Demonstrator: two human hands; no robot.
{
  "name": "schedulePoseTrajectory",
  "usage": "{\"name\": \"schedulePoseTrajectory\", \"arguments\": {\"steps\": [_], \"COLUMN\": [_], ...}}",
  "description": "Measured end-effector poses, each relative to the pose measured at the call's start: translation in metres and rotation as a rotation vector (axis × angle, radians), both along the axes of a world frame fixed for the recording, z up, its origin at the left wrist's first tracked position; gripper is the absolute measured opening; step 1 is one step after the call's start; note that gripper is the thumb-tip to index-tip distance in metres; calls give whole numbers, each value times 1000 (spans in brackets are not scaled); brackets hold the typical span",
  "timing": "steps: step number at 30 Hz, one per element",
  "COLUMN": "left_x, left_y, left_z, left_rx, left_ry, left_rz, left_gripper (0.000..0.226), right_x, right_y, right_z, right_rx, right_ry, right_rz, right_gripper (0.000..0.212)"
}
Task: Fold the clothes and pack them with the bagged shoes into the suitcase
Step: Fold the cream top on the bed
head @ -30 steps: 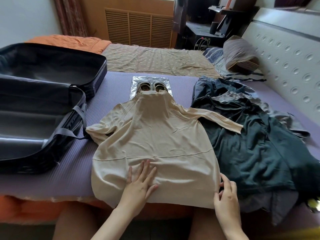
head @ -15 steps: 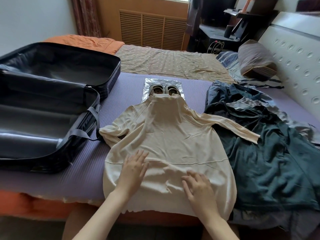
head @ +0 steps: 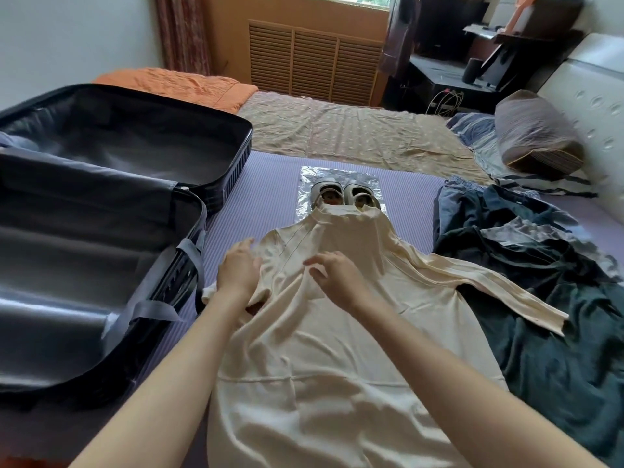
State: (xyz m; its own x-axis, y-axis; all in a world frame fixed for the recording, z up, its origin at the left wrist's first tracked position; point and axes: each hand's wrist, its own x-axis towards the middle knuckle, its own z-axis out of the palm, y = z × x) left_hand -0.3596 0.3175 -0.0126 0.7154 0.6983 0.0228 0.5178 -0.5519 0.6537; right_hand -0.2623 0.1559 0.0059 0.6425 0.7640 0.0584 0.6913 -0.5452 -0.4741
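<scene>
A cream long-sleeved top [head: 337, 349] lies spread on the purple mat, its neck over the bagged shoes [head: 342, 192]. My left hand [head: 238, 273] is at the top's left shoulder and holds the bunched left sleeve, with the cloth edge lapping over its thumb side. My right hand [head: 337, 278] rests on the chest of the top with loosely bent fingers and holds nothing. The right sleeve stretches out over a heap of dark clothes [head: 540, 282]. The open black suitcase [head: 111, 251] lies to the left with nothing visible inside.
A purple striped mat [head: 270, 184] covers the near bed, with a beige sheet [head: 354, 130] beyond. A pillow [head: 537, 140] leans at the padded headboard [head: 594, 96] on the right. Grey straps hang over the suitcase's near wall.
Both hands moved up from the hem to the shoulder and chest of the top. The left hand now has the left sleeve. The camera leaned forward.
</scene>
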Motion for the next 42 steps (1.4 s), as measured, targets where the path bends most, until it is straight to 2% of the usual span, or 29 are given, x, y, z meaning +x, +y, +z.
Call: {"name": "schedulePoseTrajectory", "arguments": {"steps": [4,7,11,15,19,24,26,29,32,35,37,39,42], "left_x": [23,32,33,31,33,55,61,60,53,46,36,28,25], "left_y": [22,31,42,46,51,63,68,64,41,12,0,-3,2], "left_z": [-11,-22,-35,-35,-23,-20,-19,-26,-36,-54,-67,-83,-90], "left_rx": [-75,-68,-16,-42,158,401,452,492,572,400,380,454,415], "left_ry": [146,181,236,104,-55,-36,-37,62,85,153,202,283,350], "left_rz": [45,85,118,164,268,322,332,298,213,4,-97,-132,-133], "left_gripper": [60,61,42,17,16,10,16,31,34,50,48,55,66], "right_x": [43,66,83,91,96,94,92,90,83,70,58,46,39], "right_y": [59,93,124,143,156,173,179,178,163,139,115,87,49], "right_z": [10,7,1,-13,-21,-8,-10,-29,-49,-51,-51,-58,-75], "right_rx": [-93,-220,-365,-415,-293,130,180,112,-1,52,62,-33,-275], "right_ry": [29,-10,-61,-58,-118,-26,-11,65,120,70,-12,-86,-94], "right_rz": [9,56,126,123,41,-161,-175,-137,-5,88,131,181,242], "right_gripper": [31,38,48,50,18,13,13,17,37,46,45,45,58]}}
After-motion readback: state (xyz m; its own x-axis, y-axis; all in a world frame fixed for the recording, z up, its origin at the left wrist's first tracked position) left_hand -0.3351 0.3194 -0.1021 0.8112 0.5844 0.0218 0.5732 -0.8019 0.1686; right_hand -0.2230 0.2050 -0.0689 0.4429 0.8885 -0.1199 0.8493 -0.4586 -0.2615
